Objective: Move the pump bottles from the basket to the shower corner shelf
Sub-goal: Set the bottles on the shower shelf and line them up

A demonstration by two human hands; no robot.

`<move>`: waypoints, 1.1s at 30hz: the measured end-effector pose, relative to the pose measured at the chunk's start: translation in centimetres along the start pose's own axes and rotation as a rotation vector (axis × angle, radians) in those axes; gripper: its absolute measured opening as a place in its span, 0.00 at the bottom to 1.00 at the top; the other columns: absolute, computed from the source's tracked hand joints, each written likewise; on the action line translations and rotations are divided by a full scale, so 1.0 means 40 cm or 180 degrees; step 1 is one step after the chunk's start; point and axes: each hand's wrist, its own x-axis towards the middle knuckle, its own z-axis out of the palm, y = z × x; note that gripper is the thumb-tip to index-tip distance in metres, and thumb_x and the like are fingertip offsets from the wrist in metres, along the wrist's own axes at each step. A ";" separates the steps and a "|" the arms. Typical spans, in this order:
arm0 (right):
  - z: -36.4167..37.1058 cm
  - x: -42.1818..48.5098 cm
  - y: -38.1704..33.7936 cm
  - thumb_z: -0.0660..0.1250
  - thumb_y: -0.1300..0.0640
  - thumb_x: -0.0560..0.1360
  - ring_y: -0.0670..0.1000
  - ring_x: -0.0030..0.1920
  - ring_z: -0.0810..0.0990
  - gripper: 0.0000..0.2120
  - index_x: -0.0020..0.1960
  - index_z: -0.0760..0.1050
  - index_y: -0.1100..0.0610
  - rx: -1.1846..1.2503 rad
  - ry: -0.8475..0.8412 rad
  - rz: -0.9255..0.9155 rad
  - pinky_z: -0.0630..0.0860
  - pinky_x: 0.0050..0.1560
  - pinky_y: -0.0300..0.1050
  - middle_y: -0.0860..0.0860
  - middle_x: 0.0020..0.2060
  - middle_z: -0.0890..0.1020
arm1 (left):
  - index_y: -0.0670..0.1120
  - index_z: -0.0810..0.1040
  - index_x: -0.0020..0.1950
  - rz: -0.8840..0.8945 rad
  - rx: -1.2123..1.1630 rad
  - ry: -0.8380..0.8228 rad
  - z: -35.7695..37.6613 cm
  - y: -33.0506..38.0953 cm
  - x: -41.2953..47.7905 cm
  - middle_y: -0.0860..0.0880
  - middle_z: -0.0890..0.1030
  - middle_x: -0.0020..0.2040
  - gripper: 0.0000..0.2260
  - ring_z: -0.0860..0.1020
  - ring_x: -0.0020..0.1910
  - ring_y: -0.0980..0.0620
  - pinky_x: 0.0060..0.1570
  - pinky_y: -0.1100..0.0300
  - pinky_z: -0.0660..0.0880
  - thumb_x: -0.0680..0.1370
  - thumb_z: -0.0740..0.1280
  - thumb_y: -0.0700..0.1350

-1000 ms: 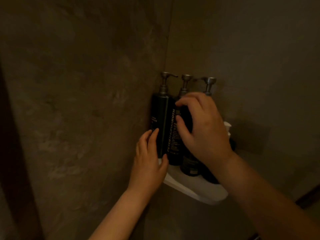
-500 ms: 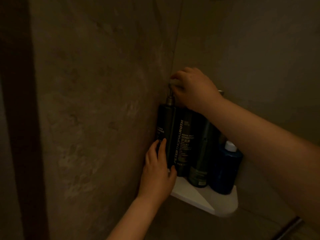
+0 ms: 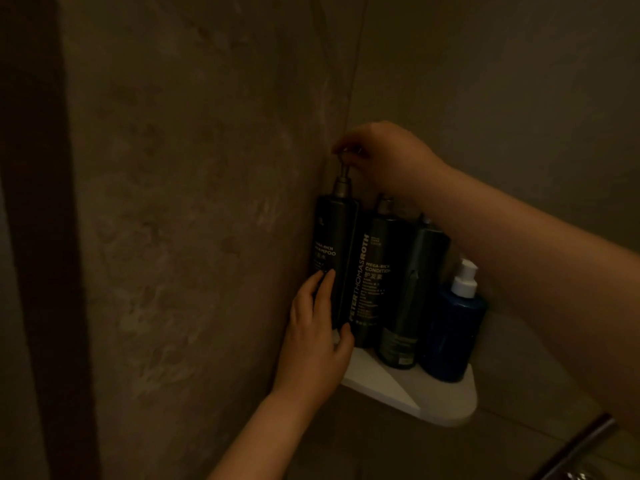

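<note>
Three tall black pump bottles stand upright on the white corner shelf [image 3: 388, 386]: a shampoo bottle [image 3: 337, 244] against the left wall, a conditioner bottle [image 3: 377, 271] behind it, and a third black bottle [image 3: 405, 306] in front. My left hand [image 3: 317, 337] wraps the lower body of the shampoo bottle. My right hand [image 3: 384, 157] pinches that bottle's silver pump head from above. The basket is out of view.
A shorter blue bottle [image 3: 453, 334] with a white pump stands at the shelf's right end. Tiled walls meet in the corner behind the bottles. A metal bar [image 3: 575, 445] slants at the lower right. The light is dim.
My right hand rose from the bottles' bodies to the shampoo bottle's pump head. The left hand stayed on that bottle's lower part. The view shifted down, revealing the blue bottle.
</note>
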 end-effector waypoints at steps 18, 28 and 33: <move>-0.075 -0.069 0.011 0.65 0.57 0.76 0.38 0.47 0.77 0.12 0.58 0.78 0.47 0.0829 -0.0539 -0.0350 0.70 0.43 0.25 0.34 0.43 0.77 | 0.64 0.45 0.74 -0.0247 -0.0621 0.0068 -0.025 0.007 -0.040 0.65 0.52 0.71 0.36 0.58 0.71 0.62 0.67 0.61 0.59 0.75 0.66 0.50; -0.092 -0.079 0.015 0.64 0.55 0.77 0.43 0.52 0.79 0.13 0.60 0.78 0.47 0.0857 -0.0622 -0.0205 0.73 0.55 0.40 0.45 0.52 0.82 | 0.61 0.45 0.75 -0.0803 -0.1215 -0.0283 0.004 -0.005 -0.025 0.60 0.54 0.75 0.36 0.55 0.71 0.65 0.69 0.61 0.55 0.77 0.66 0.50; -0.102 -0.074 0.020 0.65 0.60 0.76 0.39 0.43 0.78 0.13 0.58 0.79 0.49 0.0806 -0.0632 -0.0262 0.72 0.48 0.32 0.46 0.49 0.82 | 0.64 0.45 0.74 -0.0836 -0.1209 -0.0195 0.011 -0.012 -0.027 0.61 0.55 0.74 0.36 0.57 0.71 0.64 0.69 0.60 0.57 0.76 0.66 0.51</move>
